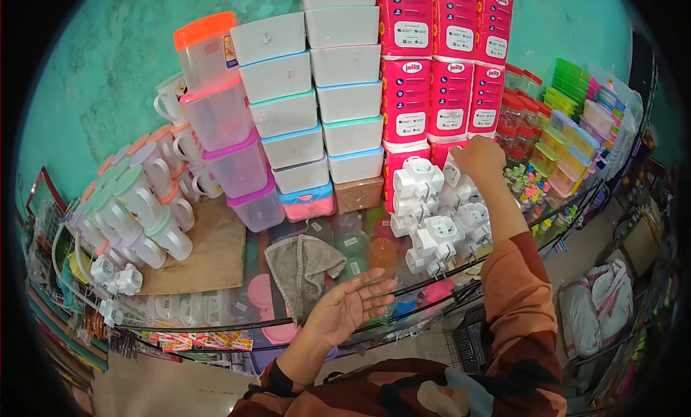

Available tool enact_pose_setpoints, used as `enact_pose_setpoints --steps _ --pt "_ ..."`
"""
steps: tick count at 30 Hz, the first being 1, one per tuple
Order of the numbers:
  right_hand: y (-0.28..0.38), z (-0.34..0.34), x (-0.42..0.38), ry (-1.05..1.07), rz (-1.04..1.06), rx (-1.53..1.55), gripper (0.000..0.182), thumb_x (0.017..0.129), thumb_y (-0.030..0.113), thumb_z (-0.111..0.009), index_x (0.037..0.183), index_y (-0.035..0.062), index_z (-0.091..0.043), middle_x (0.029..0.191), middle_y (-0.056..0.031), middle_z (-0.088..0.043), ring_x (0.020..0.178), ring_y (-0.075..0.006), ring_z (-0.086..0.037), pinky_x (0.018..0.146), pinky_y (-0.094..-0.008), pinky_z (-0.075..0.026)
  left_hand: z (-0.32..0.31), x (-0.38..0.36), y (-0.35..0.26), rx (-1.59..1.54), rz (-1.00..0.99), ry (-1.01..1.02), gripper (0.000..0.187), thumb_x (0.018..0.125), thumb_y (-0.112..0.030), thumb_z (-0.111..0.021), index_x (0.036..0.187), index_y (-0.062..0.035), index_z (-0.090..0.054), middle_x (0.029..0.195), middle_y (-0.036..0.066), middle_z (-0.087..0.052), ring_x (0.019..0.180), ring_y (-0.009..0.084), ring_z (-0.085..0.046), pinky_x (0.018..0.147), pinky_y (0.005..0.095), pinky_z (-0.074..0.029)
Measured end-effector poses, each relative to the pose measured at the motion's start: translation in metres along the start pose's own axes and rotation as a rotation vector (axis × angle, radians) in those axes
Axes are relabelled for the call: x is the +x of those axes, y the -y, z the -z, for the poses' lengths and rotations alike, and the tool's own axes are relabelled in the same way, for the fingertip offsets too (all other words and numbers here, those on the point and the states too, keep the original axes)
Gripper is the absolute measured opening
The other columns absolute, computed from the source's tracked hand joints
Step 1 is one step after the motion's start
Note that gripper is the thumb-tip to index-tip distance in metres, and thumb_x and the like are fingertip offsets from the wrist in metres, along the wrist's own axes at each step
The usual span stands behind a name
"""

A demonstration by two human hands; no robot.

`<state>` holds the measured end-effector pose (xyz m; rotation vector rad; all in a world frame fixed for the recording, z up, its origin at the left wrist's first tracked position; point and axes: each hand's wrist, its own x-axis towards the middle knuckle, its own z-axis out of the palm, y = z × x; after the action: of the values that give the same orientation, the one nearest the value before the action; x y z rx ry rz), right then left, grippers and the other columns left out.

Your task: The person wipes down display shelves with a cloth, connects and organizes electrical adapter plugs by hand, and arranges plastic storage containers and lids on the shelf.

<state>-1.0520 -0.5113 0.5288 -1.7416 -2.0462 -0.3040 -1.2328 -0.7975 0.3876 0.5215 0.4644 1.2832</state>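
My right hand reaches across the counter to the back of a stack of white plug adapters. Its fingers are bent and pinch the top of a white plug adapter, partly covering it. My left hand is palm up over the counter's front edge, fingers apart, holding nothing. Just left of it a grey cloth lies crumpled and hangs over the edge.
Pink packs and white lidded boxes rise in stacks behind. Clear tubs, lidded mugs and loose adapters stand left. Red-lidded jars and colourful containers are at right. Sacks lie lower right.
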Motion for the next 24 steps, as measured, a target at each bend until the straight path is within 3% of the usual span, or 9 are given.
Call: enact_pose_setpoints --steps 13,16,18,21,24 --pt "0.008 -0.016 -0.002 -0.072 0.044 -0.076 0.062 0.074 0.060 -0.066 0.085 -0.0007 -0.068 0.084 -0.0187 -0.069 0.079 -0.0324 -0.069 0.065 -0.0423 -0.056 0.003 0.001 -0.004 0.029 -0.012 -0.027 0.047 0.096 -0.030 -0.043 0.136 -0.0048 -0.041 0.129 0.016 -0.054 0.115 0.0284 -0.056 0.095 0.0392 -0.044" --pt "0.013 -0.014 -0.004 -0.072 0.063 -0.131 0.055 0.075 0.058 -0.066 0.087 0.0037 -0.070 0.082 -0.0133 -0.069 0.077 -0.0281 -0.070 0.058 -0.0419 -0.056 0.004 -0.002 -0.007 0.032 -0.018 -0.021 0.047 0.096 -0.029 -0.043 0.136 -0.0044 -0.041 0.129 0.016 -0.054 0.114 0.0284 -0.056 0.095 0.0392 -0.045" --pt "0.012 -0.004 -0.007 -0.030 0.051 -0.051 0.066 0.076 0.063 -0.063 0.085 -0.0020 -0.068 0.084 -0.0209 -0.068 0.082 -0.0354 -0.068 0.070 -0.0441 -0.055 0.006 -0.006 -0.010 0.035 -0.027 -0.024 0.047 0.096 -0.029 -0.043 0.136 -0.0042 -0.041 0.129 0.016 -0.054 0.114 0.0284 -0.056 0.095 0.0392 -0.045" --pt "0.004 0.018 -0.002 -0.060 -0.025 0.027 0.069 0.078 0.065 -0.058 0.084 -0.0026 -0.068 0.087 -0.0235 -0.067 0.083 -0.0381 -0.067 0.072 -0.0462 -0.053 0.012 -0.015 -0.017 0.017 -0.061 -0.013 0.047 0.096 -0.029 -0.044 0.136 -0.0038 -0.041 0.129 0.017 -0.054 0.113 0.0282 -0.057 0.095 0.0394 -0.045" --pt "-0.008 0.045 -0.002 -0.223 -0.125 0.114 0.069 0.082 0.064 -0.054 0.082 -0.0036 -0.068 0.084 -0.0266 -0.066 0.083 -0.0381 -0.067 0.073 -0.0477 -0.051 0.017 -0.030 -0.025 0.016 -0.121 -0.027 0.048 0.095 -0.029 -0.044 0.136 -0.0038 -0.041 0.129 0.017 -0.054 0.112 0.0285 -0.057 0.094 0.0395 -0.045"
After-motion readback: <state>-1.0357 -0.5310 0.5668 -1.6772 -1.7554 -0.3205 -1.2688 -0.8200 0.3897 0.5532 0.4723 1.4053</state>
